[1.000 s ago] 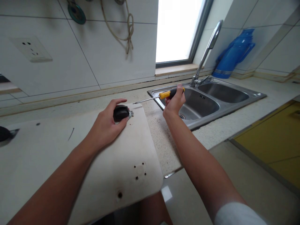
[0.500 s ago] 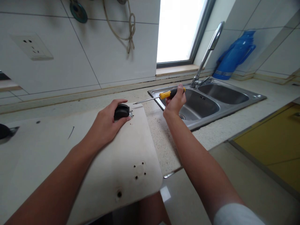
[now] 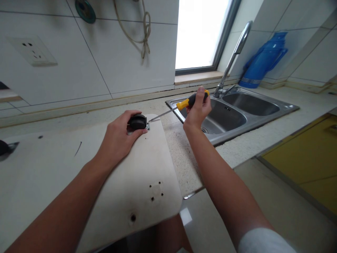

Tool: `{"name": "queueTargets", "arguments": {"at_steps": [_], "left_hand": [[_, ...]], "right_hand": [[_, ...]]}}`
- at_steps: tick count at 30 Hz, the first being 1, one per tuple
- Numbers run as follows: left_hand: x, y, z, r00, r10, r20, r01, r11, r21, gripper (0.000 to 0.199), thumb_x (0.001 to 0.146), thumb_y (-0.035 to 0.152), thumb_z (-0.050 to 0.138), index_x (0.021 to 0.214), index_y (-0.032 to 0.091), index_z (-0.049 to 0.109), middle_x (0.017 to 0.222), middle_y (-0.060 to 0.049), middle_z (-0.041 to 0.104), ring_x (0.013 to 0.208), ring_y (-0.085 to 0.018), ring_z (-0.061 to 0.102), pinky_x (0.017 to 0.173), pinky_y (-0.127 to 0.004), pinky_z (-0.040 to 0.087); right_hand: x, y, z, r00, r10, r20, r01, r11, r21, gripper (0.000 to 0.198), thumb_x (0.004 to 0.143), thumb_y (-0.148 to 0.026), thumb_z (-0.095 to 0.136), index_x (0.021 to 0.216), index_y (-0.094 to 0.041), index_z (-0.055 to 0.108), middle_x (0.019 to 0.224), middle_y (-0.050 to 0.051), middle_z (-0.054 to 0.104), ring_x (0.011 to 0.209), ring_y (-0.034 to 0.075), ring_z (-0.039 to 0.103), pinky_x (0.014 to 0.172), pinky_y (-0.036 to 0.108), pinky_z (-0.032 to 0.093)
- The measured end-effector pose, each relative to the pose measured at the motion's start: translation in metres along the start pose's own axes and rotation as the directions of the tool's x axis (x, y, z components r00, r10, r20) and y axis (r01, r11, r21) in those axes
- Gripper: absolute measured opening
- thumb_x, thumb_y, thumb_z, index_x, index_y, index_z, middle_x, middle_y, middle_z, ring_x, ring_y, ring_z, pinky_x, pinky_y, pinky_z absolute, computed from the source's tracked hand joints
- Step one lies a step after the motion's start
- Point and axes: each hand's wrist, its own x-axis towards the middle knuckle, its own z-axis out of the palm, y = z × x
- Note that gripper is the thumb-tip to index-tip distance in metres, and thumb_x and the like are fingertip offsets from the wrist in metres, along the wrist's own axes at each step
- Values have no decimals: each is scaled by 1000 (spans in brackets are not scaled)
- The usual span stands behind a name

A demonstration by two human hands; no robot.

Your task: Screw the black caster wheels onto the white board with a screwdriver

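A black caster wheel (image 3: 138,122) with a small metal plate stands near the far right corner of a white board (image 3: 126,182). My left hand (image 3: 119,131) is closed round the caster, thumb on the near side and fingers on the far side. In my right hand (image 3: 198,109) is a screwdriver (image 3: 183,104) with a yellow and black handle, held tilted with its tip down and to the left. The tip is at the caster's metal plate; whether it sits in a screw is too small to tell. Several screw holes show at the board's near right corner.
Right of the board is a double steel sink (image 3: 223,121) with a tall faucet (image 3: 238,52). A blue thermos flask (image 3: 264,59) stands behind it. Another black caster (image 3: 5,148) is at the board's left. A looped cable (image 3: 146,33) hangs on the tiled wall.
The screwdriver's tip has moved down and left to the caster's plate, and its handle has risen, so it slants more steeply. My left hand has stayed on the caster.
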Motion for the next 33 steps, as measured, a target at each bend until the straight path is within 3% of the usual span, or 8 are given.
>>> {"name": "queueTargets", "arguments": {"at_steps": [12, 21, 27, 33], "left_hand": [[-1, -3, 0, 1000, 0, -1, 0, 1000, -8, 51, 90, 44, 83, 136, 28, 69, 127, -7, 80, 115, -30, 77, 103, -45, 61], [-1, -1, -1, 1000, -2, 2, 2, 1000, -16, 49, 91, 40, 84, 136, 28, 69, 129, -7, 80, 115, -30, 77, 105, -46, 60], [-1, -4, 0, 1000, 6, 0, -6, 1000, -18, 51, 89, 39, 85, 137, 27, 70, 129, -8, 80, 116, -30, 76, 107, -46, 59], [0, -2, 1, 1000, 3, 3, -3, 1000, -9, 51, 89, 41, 83, 136, 27, 70, 130, -8, 80, 116, -30, 76, 105, -45, 60]], "right_hand": [[1, 0, 3, 1000, -19, 10, 19, 999, 36, 48, 87, -69, 77, 88, -25, 59, 74, -6, 46, 61, 9, 51, 49, 18, 44], [-1, -1, 3, 999, -45, 29, 45, 999, -9, 43, 91, -66, 74, 92, -25, 59, 78, -5, 45, 63, 10, 53, 52, 20, 45], [2, -2, 3, 997, -60, 49, 60, 998, 10, 51, 85, -72, 78, 93, -26, 58, 76, -6, 48, 61, 10, 51, 49, 22, 47], [-10, -24, 12, 968, -198, 151, 200, 980, -2, 49, 88, -72, 79, 91, -28, 58, 77, -6, 48, 64, 10, 54, 55, 24, 51]]}}
